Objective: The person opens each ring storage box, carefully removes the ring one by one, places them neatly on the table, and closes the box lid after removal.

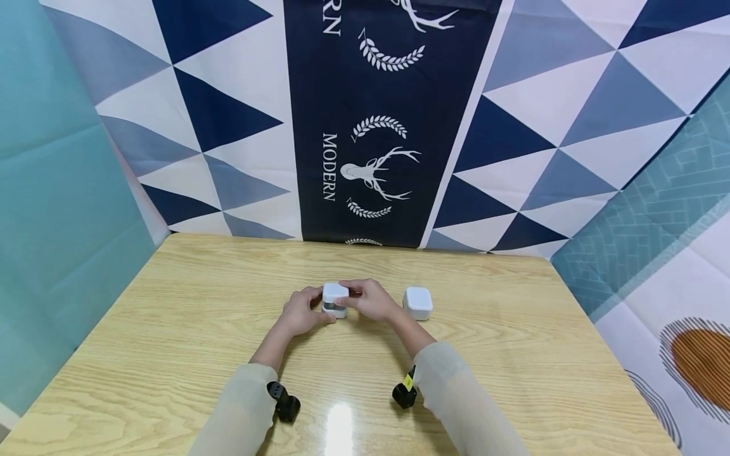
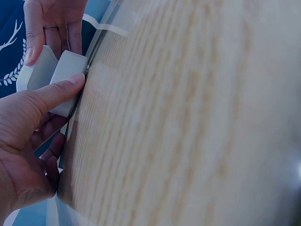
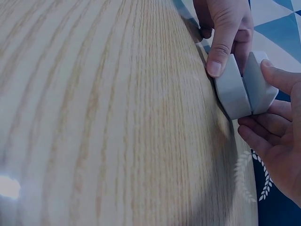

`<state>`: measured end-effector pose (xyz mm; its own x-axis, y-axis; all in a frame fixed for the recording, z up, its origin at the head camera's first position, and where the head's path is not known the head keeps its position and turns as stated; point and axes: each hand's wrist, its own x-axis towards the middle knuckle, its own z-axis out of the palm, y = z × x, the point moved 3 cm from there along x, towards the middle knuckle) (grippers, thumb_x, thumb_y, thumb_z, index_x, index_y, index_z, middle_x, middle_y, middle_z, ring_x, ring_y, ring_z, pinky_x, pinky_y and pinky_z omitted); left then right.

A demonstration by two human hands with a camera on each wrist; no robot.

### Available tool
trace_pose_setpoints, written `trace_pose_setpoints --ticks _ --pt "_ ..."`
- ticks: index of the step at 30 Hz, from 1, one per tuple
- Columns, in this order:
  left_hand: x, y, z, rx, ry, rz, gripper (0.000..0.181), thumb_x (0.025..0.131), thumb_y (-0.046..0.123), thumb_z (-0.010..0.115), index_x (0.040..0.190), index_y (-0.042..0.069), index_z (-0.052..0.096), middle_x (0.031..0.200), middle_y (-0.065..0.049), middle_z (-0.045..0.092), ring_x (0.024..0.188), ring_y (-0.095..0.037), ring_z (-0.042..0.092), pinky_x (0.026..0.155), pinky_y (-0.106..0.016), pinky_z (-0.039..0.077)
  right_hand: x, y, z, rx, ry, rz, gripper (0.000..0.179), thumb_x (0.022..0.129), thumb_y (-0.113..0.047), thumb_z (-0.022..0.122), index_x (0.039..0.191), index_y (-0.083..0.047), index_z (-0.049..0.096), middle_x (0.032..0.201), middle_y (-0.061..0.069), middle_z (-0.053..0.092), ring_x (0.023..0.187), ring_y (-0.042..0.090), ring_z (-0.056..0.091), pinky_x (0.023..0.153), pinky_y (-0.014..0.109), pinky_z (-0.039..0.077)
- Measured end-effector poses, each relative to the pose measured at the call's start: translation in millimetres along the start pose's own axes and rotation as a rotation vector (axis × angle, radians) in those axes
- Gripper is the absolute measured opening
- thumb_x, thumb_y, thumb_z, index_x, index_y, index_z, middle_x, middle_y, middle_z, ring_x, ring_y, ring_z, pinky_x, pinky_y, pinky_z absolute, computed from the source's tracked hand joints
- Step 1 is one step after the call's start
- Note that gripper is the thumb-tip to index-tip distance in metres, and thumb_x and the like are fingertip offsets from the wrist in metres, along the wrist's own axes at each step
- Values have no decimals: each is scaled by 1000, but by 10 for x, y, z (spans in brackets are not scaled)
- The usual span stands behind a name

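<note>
Two white rounded-square pieces sit one over the other on the table, like a small box base (image 3: 231, 89) and its lid (image 1: 335, 292). A wedge-shaped gap shows between them, with the lid tilted; whether they touch at the narrow end I cannot tell. My left hand (image 1: 300, 311) grips the base low at its side, thumb on the near face (image 2: 65, 92). From the right, my right hand (image 1: 369, 299) pinches the lid between thumb and fingers. The inside of the box is hidden from every view.
A second white rounded-square box (image 1: 418, 303) stands just right of my right hand. The wooden table (image 1: 228, 278) ends at a patterned cloth backdrop (image 1: 365, 171). Small black cameras (image 1: 285, 405) are strapped at both wrists.
</note>
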<state>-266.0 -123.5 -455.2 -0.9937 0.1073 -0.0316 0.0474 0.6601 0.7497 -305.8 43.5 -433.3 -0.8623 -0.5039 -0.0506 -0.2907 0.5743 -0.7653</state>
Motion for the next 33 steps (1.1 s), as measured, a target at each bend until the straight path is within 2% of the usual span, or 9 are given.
trace_pose_setpoints --ticks 24,33 --pt "4 -4 6 -9 -3 -9 71 76 28 78 137 10 48 134 -10 54 127 -33 45 103 -52 36 -5 -1 -1 -15 -4 -15 51 87 -32 65 130 -6 56 123 11 63 109 20 61 92 36 49" --pt "7 0 2 -3 0 5 71 76 28 78 137 8 48 132 -11 55 126 -34 46 102 -53 36 4 -1 -3 -21 2 -22 51 87 -32 65 130 -6 56 125 11 62 111 20 60 93 37 48"
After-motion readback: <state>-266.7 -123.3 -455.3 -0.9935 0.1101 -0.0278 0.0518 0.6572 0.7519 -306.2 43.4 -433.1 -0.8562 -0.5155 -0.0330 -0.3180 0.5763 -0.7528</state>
